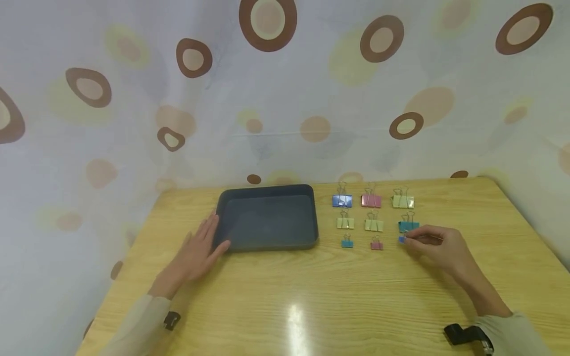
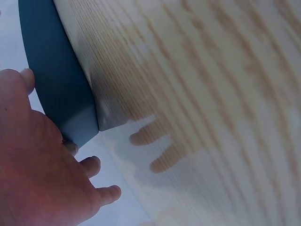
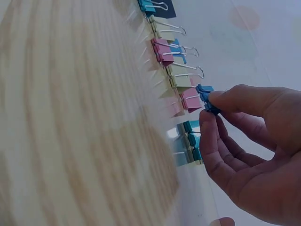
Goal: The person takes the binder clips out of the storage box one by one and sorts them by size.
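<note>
My right hand (image 1: 443,249) pinches a small blue binder clip (image 3: 207,98) between thumb and fingertips, at the front right of the clip rows. Just behind it stands a teal binder clip (image 1: 408,226). To its left is a small pink binder clip (image 1: 376,245), then a small teal one (image 1: 347,244). My left hand (image 1: 194,254) rests at the near left corner of a dark tray (image 1: 267,247), fingers straight along its side and thumb by the front rim. In the left wrist view the fingers (image 2: 107,195) are spread beside the tray wall (image 2: 61,70).
Two pale yellow clips (image 1: 374,225) stand in the middle row. Behind them are larger clips: blue (image 1: 342,200), pink (image 1: 371,200) and pale yellow (image 1: 403,201). A patterned curtain (image 1: 285,99) hangs along the back of the wooden table (image 1: 249,306).
</note>
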`<state>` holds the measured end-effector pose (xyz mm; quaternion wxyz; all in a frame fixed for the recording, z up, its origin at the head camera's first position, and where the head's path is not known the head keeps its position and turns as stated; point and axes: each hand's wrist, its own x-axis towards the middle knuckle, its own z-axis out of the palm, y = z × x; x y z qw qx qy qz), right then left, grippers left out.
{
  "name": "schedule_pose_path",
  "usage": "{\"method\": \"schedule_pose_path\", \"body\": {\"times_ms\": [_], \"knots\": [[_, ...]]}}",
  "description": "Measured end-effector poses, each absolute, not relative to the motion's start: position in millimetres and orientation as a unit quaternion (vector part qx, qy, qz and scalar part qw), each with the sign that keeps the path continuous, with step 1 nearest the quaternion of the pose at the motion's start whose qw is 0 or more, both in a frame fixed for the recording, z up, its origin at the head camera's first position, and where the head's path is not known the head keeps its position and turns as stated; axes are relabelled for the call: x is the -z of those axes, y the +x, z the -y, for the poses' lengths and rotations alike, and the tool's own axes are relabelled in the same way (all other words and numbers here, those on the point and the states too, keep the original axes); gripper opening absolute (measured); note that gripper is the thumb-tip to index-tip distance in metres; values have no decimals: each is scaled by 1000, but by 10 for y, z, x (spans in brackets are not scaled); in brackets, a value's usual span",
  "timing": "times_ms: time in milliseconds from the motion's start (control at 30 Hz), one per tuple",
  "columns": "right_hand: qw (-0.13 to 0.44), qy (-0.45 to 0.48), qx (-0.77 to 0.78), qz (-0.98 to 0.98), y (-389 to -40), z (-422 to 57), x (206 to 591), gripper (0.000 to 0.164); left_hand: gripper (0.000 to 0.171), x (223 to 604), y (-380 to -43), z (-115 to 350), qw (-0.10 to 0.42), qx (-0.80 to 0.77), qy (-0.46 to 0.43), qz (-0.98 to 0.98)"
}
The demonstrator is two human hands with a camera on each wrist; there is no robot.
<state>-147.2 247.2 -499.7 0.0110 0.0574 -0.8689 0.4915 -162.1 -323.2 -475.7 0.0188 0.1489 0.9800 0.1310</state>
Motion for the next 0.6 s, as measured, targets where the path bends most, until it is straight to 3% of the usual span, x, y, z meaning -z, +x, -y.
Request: {"method": "schedule_pose_path", "body": {"times_ms": [600], "knots": [[-32, 52, -399, 915, -1501, -2603, 5030, 28, 83, 4761, -1616, 3242, 16, -129, 149, -980]]}}
